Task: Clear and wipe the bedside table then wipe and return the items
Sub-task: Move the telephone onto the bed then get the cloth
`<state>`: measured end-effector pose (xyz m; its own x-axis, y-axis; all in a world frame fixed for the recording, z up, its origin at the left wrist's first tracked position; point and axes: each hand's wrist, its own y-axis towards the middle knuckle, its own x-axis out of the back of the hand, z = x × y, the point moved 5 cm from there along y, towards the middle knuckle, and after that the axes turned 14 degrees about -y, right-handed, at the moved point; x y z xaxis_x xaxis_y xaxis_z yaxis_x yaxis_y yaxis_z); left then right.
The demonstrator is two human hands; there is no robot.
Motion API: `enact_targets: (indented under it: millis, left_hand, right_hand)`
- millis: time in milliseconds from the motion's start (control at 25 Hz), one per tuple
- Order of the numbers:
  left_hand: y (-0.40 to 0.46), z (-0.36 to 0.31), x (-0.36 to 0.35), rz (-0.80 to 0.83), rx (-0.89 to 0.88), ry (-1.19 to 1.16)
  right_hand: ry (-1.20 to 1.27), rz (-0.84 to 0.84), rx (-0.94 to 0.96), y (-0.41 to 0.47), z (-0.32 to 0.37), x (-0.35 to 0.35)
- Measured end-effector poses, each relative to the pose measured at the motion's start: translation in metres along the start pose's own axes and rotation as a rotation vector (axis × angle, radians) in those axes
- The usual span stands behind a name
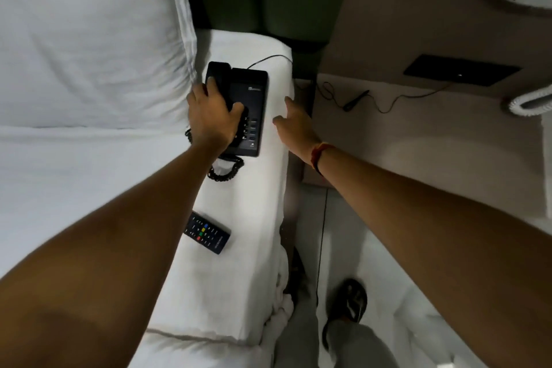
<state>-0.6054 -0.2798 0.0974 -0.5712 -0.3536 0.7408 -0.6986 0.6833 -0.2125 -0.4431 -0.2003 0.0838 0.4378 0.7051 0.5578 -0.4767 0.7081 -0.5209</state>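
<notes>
A black desk telephone (249, 104) lies on the white bed (251, 194) near its right edge, its coiled cord (225, 170) trailing toward me. My left hand (210, 116) is closed around the handset side of the telephone. My right hand (294, 125) hovers with fingers apart just right of the phone, over the bed's edge, holding nothing. A black remote control (207, 231) with coloured buttons rests on the bed closer to me. The beige bedside table (418, 128) stands to the right.
A white pillow (89, 39) fills the upper left. On the bedside table lie a thin black cable (385, 104) and a dark panel (461, 70); a white coiled object (528, 104) sits at its right edge. My shoe (349, 308) is on the floor.
</notes>
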Motion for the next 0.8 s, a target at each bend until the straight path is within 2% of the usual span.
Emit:
enact_targets:
  millis: [160,280,520,640,800]
  left_hand:
    - [-0.043,-0.101,-0.047,0.137,-0.329,0.166]
    - [-0.091,-0.164,-0.104,0.313,-0.384,0.108]
    - [-0.316,-0.29,-0.229,0.695,-0.652,0.059]
    - [-0.453,-0.317,-0.288,0.861,-0.75,0.101]
    - [-0.633,-0.327,-0.361,1.091,-0.871,0.163]
  right_hand:
    - [-0.386,-0.198,0.045,-0.049,-0.056,0.074]
    - [-0.475,-0.318,-0.054,-0.103,-0.125,0.128]
    - [-0.445,-0.525,-0.407,-0.303,-0.329,0.215]
    - [-0.361,-0.63,-0.587,-0.436,-0.419,0.226]
    - [-0.23,-0.754,-0.789,-0.593,-0.524,0.208]
